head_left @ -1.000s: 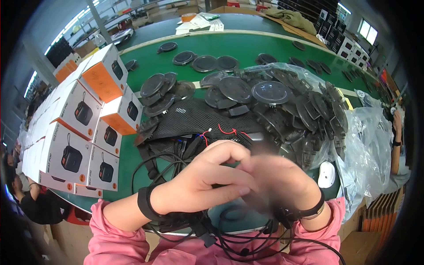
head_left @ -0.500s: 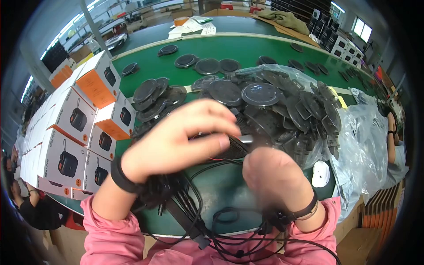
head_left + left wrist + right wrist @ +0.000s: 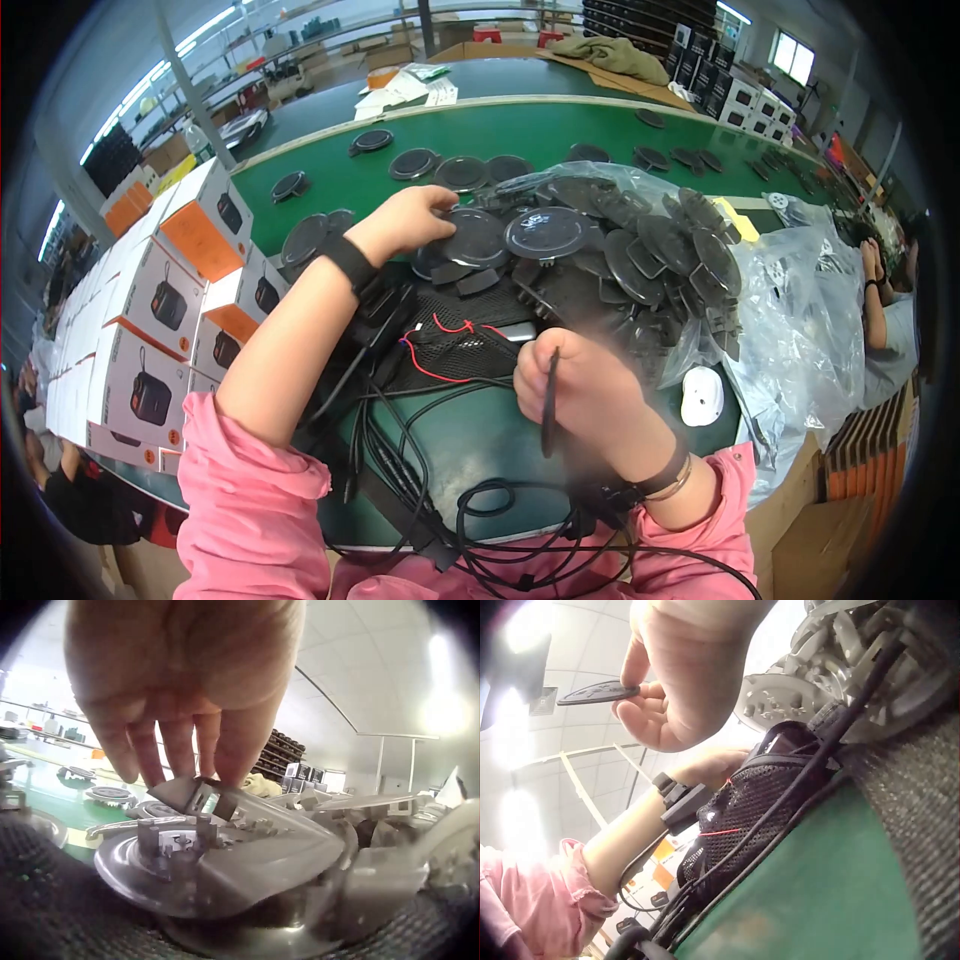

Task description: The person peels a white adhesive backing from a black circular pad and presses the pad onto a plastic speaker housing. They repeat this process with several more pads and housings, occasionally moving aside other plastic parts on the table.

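My left hand (image 3: 403, 220) reaches over the left part of a pile of dark round plastic covers (image 3: 545, 233). Its fingertips are right at the edge of one cover (image 3: 474, 240). In the left wrist view, the fingers hang fairly straight behind a tilted cover (image 3: 274, 825), with clips showing on the covers' inner sides. My right hand (image 3: 600, 385) is raised over the near side of the table and pinches a thin, dark, flat piece (image 3: 549, 405) between thumb and fingers. Edge-on in the head view, that piece shows its rounded, pointed outline (image 3: 596, 693) in the right wrist view.
A black mesh bag (image 3: 440, 330) with red wires lies before the pile, black cables (image 3: 420, 480) nearer me. White-and-orange boxes (image 3: 150, 375) are stacked at left. A white oval device (image 3: 703, 396) and clear plastic bags (image 3: 810, 330) lie at right. Loose covers (image 3: 413, 163) line the far side.
My left hand has moved away from the right hand, out to the pile of covers. The right hand has turned, bringing the thin dark piece into sight, and the head view has shifted.
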`<state>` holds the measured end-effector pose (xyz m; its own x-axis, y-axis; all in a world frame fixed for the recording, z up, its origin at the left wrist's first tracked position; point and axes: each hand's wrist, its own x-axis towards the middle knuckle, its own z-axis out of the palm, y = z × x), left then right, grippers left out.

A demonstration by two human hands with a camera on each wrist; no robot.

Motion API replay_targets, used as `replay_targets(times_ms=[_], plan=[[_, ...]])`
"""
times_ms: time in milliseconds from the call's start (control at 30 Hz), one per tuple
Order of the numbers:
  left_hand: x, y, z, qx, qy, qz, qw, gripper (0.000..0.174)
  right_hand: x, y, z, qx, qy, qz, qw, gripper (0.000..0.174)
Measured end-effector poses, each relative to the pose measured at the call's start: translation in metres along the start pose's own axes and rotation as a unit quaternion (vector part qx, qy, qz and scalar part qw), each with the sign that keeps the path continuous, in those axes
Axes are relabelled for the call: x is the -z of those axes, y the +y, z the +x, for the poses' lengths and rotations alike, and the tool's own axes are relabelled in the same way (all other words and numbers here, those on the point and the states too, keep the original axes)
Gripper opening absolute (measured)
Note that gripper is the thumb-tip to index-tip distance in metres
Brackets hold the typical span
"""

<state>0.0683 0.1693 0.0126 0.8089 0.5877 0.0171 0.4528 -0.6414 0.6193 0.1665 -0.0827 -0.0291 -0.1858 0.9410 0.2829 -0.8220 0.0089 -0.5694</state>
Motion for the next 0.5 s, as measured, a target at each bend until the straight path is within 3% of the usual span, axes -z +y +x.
replay_targets(times_ms=[67,200,267,400,467,500], plan=[[0.004,0.006,-0.007,-0.004,-0.009,0.003,1.000,0.050,-0.009,-0.001,0.000,-0.026,0.085,-0.063,0.994,0.017],[0.014,0.018,-0.025,0.009,-0.011,0.008,1.000,0.052,-0.010,-0.001,-0.001,-0.037,0.080,-0.059,0.994,0.019],[0.018,0.017,-0.029,0.012,-0.051,-0.045,0.998,0.050,-0.010,-0.001,-0.001,-0.036,0.079,-0.057,0.995,0.019],[0.018,0.014,-0.042,0.002,-0.060,-0.059,0.996,0.033,-0.010,-0.002,-0.001,-0.037,0.079,-0.058,0.994,0.018],[0.020,0.016,-0.049,0.078,-0.055,-0.208,0.973,0.020,-0.010,-0.002,-0.001,-0.033,0.082,-0.059,0.994,0.018],[0.020,0.018,-0.054,0.079,-0.055,-0.208,0.973,0.020,-0.011,-0.003,0.000,-0.030,0.084,-0.061,0.994,0.018]])
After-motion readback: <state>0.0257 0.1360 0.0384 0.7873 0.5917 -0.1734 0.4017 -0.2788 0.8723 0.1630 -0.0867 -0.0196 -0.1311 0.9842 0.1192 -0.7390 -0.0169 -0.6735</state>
